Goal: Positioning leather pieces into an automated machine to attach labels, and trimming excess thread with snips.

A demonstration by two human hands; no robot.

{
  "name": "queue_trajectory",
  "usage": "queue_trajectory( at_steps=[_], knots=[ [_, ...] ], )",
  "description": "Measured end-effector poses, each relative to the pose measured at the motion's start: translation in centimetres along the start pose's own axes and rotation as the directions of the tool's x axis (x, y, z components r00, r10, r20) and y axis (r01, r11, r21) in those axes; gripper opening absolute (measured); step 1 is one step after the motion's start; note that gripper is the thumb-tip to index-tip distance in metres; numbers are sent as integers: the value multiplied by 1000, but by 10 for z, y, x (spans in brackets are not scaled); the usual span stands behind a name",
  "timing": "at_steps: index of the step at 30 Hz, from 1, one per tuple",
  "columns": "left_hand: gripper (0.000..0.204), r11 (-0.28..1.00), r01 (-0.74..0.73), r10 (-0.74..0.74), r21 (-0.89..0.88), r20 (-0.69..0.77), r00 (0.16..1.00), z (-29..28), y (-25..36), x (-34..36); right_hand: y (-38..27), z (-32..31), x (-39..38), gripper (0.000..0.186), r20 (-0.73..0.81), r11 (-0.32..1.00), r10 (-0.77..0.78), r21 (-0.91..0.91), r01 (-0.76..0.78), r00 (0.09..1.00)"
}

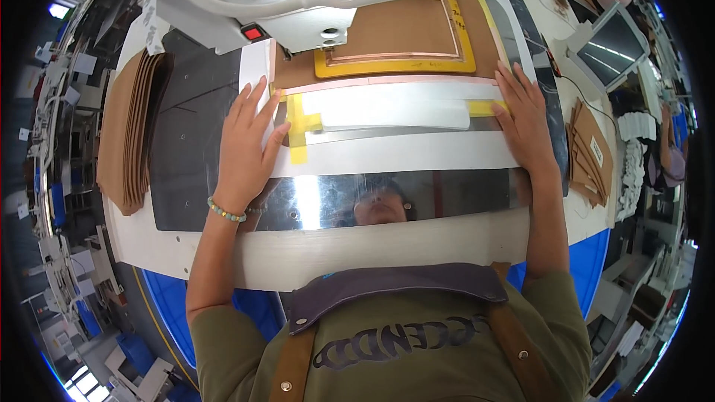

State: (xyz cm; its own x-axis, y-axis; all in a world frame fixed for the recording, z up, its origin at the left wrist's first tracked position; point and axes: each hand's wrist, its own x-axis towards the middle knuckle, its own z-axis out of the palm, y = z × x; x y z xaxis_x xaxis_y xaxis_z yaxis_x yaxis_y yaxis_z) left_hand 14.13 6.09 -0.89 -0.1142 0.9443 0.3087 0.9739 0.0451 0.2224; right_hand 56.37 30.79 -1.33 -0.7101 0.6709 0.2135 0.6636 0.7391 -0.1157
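My left hand (pixel 249 138) lies flat with fingers spread at the left end of a white sheet (pixel 402 152), beside strips of yellow tape (pixel 298 130). A beaded bracelet (pixel 226 211) circles that wrist. On the right, my right hand (pixel 527 119) rests with fingers stretched, its fingertips at the right edge of a brown panel (pixel 488 37). Across the panel's near edge runs a pale pink strip (pixel 372 82). A yellow frame (pixel 395 67) sits on the panel, partly hidden under the white sewing machine head (pixel 298 22). Neither hand grips anything.
A stack of brown panels (pixel 126 134) stands on the left of the table. More brown pieces (pixel 590 152) lie at the right, near a tilted screen (pixel 611 45) and a white bundle (pixel 635 145). A shiny metal plate (pixel 447 197) lies between me and the sheet.
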Motion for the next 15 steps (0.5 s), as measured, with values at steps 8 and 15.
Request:
queue_trajectory(
  at_steps=[8, 15],
  knots=[
    [55, 995, -10, 11, 95, -16, 1000, 9, 8, 8, 1, 0, -2, 60, -12, 999, -47, 1, 47, 999],
    [57, 997, 32, -37, 67, 85, 996, 13, 0, 7, 0, 1, -1, 59, 2, 1000, 6, 15, -6, 1000]
  ],
)
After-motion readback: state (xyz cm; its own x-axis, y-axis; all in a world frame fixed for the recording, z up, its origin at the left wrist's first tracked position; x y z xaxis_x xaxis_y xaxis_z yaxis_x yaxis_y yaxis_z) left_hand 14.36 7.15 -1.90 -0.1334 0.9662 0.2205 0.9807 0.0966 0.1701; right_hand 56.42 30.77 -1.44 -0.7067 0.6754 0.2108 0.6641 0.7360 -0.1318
